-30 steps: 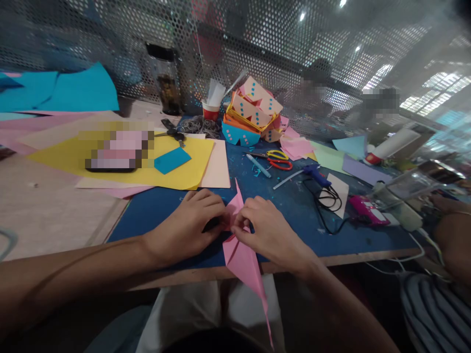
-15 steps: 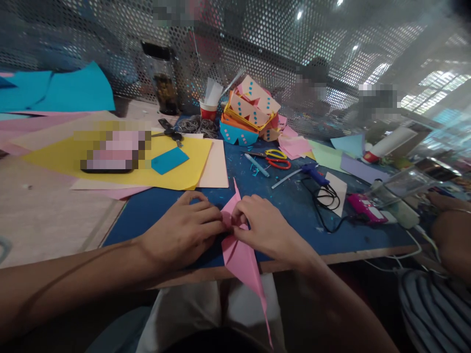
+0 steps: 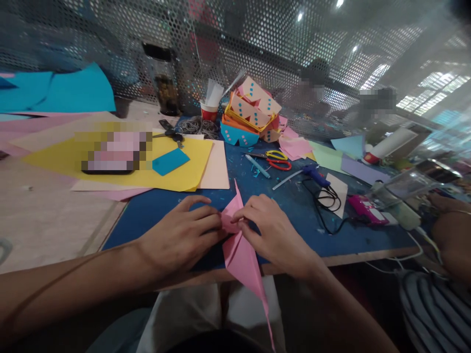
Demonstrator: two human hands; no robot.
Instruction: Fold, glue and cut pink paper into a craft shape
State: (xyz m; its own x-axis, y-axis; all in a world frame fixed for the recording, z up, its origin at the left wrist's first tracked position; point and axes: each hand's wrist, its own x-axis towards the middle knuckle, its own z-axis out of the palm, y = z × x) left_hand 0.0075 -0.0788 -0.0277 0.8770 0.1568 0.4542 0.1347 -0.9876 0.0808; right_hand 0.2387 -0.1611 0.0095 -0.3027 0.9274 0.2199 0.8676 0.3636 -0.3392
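A folded piece of pink paper (image 3: 241, 257) lies at the front edge of the blue board (image 3: 290, 215), its long thin tail hanging over the edge towards my lap. My left hand (image 3: 189, 228) rests against its left side, fingers curled with the tips on the paper. From the right, my right hand (image 3: 267, 228) pinches the paper near its middle between thumb and fingers. The part under the fingertips is partly hidden.
Ahead lie scissors (image 3: 278, 160), a light blue pen (image 3: 257, 165) and a glue gun (image 3: 315, 175) with a black cable. Decorated paper bands (image 3: 250, 110) are stacked behind. Yellow paper (image 3: 187, 169) is on the left. At right is another person's arm (image 3: 451, 235).
My right hand's fingers have shifted slightly on the paper and closed in at its middle crease. My left hand has hardly moved.
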